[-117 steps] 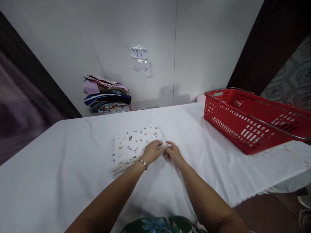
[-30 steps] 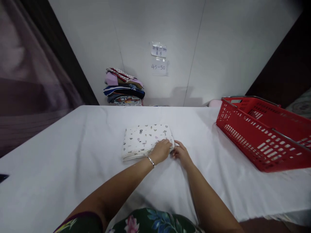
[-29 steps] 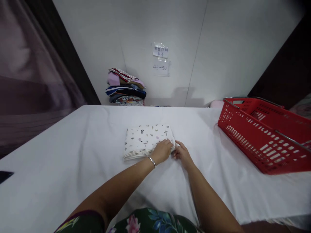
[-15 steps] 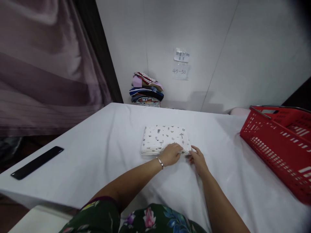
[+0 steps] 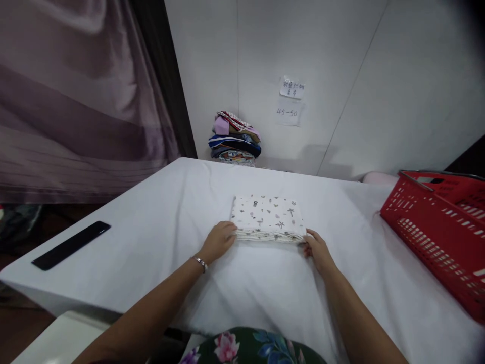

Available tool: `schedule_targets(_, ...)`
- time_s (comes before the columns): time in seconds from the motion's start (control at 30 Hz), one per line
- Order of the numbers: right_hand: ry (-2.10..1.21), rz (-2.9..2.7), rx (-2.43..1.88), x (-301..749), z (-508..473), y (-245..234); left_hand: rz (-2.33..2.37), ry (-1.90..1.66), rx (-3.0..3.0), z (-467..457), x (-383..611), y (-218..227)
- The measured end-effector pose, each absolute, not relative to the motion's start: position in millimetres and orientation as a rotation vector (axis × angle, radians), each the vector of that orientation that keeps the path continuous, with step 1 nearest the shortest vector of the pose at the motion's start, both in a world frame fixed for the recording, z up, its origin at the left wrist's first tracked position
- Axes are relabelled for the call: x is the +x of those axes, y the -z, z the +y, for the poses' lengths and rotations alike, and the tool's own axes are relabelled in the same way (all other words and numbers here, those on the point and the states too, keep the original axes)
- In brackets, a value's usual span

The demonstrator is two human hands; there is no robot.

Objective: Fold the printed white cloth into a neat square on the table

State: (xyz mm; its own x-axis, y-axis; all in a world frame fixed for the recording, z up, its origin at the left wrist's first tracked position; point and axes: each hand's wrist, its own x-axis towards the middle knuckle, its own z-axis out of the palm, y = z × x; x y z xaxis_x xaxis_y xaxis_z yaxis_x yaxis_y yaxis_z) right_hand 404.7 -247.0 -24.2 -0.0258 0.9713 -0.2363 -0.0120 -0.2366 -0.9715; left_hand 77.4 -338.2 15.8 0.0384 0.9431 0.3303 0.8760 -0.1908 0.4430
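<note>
A folded white cloth with small printed figures (image 5: 268, 219) lies flat in the middle of the table under a white sheet (image 5: 159, 222). My left hand (image 5: 219, 239), a bracelet on its wrist, has its fingers curled at the cloth's near left corner. At the near right corner, my right hand (image 5: 317, 247) grips the edge with bent fingers. The two hands sit at opposite ends of the cloth's near side.
A red plastic basket (image 5: 435, 227) with a metal handle stands at the right of the table. A stack of folded clothes (image 5: 235, 143) sits against the wall behind the table. A flat black bar (image 5: 70, 244) lies near the left edge. Two paper notes (image 5: 290, 100) hang on the wall.
My left hand has slid from the cloth's near right corner to its near left corner. My right hand stays at the right corner. The view has turned left, showing the black bar.
</note>
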Motion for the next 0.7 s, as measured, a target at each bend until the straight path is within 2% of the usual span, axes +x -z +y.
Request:
schedule_targets(0.3,-1.406,-1.166,-1.443,407,-243,12,2.051,-0.787,2.177,-321,77,-16)
schedule_targets(0.7,-1.315,-1.339,-1.482,407,-246,1,1.942,-0.807,2.002,-329,68,-4)
